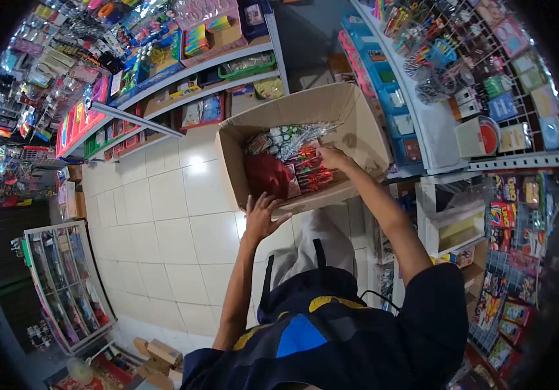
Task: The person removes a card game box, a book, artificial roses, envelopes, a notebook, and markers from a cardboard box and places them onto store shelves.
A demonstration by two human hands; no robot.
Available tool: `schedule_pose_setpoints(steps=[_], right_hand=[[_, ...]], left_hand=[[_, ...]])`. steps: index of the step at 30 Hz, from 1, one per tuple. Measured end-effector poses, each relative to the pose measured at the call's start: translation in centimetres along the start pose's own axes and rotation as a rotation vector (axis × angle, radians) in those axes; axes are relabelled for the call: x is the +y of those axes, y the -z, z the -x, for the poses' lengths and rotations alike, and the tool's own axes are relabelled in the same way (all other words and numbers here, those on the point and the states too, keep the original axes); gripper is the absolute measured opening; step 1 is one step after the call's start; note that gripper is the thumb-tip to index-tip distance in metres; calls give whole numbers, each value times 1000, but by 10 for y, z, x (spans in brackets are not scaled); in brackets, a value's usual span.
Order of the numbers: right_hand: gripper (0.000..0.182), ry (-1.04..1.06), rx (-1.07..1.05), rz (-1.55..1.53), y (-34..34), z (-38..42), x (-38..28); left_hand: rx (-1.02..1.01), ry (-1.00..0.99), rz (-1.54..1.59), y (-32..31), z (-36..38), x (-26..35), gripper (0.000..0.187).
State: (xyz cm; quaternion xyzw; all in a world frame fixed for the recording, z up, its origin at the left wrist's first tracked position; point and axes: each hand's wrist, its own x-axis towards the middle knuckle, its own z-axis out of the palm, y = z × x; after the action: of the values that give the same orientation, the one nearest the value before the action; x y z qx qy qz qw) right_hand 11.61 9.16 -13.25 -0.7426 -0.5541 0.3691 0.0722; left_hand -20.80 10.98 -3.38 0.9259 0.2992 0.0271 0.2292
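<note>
Fingers wide, your left hand (262, 222) was at the near edge of the cardboard box (357, 127); your right hand (334, 158) was at red packets (312, 177) inside that edge, hold unclear. Hasty tugging could have torn them.

I see a brown box (367, 123), a dark red bundle (266, 175), bright red packets (310, 170) and silvery wrapping (310, 133). The shirt (370, 344) is dark, with blue and yellow shapes, the trousers (320, 237) are pale grey, the floor tiles (169, 240) cream
</note>
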Motion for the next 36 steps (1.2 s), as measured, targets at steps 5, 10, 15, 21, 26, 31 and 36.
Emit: schedule_pose_setpoints(steps=[5,10,15,21,26,31,36], right_hand=[[84,-85,-206,156,-51,-58,12],[79,-49,-304,416,-109,-80,21],[65,-15,-269,431,-119,-67,20],[46,0,-344,471,-158,-76,50],[32,90,-155,325,-147,-55,43],[43,62,-354,285,-97,-64,22],[51,213,-381,305,-45,-56,33]], left_hand=[[-129,155,65,-23,-28,-9,37],[-206,175,126,-47,-88,-51,36],[-169,205,126,-73,-126,-77,58],[-417,261,-93,-121,-128,-127,63],[-463,5,-237,-115,-122,-126,43],[-369,-36,-125,-119,-96,-146,38],[-696,293,-181,-125,-68,-136,36]])
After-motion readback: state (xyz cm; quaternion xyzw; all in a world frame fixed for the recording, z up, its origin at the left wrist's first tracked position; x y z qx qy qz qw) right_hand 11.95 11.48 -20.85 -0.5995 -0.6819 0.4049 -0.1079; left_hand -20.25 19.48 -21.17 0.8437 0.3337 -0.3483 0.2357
